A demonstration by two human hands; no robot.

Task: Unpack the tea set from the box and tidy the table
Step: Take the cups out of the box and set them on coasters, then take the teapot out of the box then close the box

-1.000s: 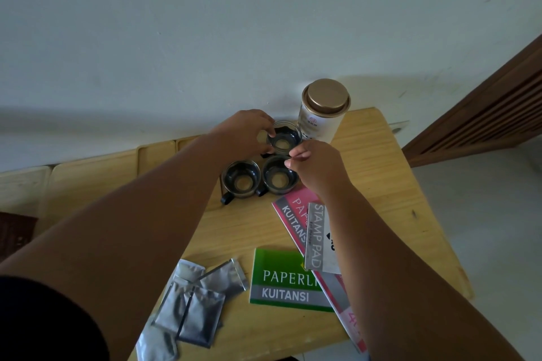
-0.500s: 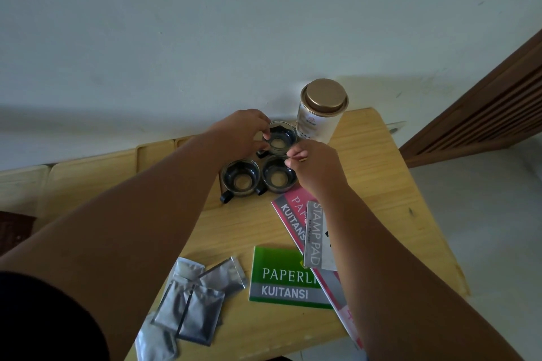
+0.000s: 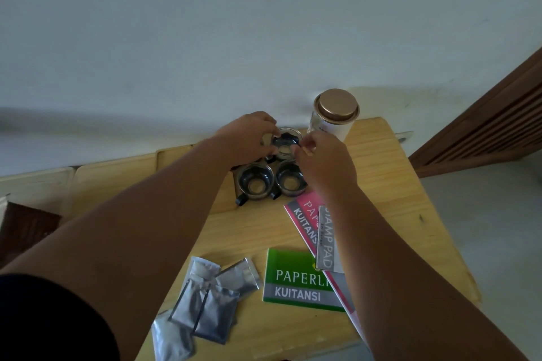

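Both of your hands are on the far glass cup [image 3: 289, 143], which sits toward the back of the wooden table [image 3: 390, 184] just beside the white tin with the gold lid [image 3: 334, 117]. Your left hand [image 3: 249, 138] curls around the cup's left side with the fingers closed against its rim, and your right hand [image 3: 322, 161] pinches the right edge of the rim between thumb and fingertips. Whether the cup is lifted or resting on the table cannot be told. In front of it stand two more glass cups with black handles, the left cup [image 3: 254, 183] and the right cup [image 3: 290, 182], side by side and close together, the right one partly hidden under your right wrist. Nearer to you, a pink receipt book [image 3: 305, 220] lies at an angle with a grey stamp pad box [image 3: 327, 240] on top of it, and your right forearm crosses above both. A green receipt book [image 3: 296, 281] lies beside them, its right edge tucked under the pink one. A loose pile of silver foil sachets [image 3: 205, 302] overlaps at the table's near left edge.
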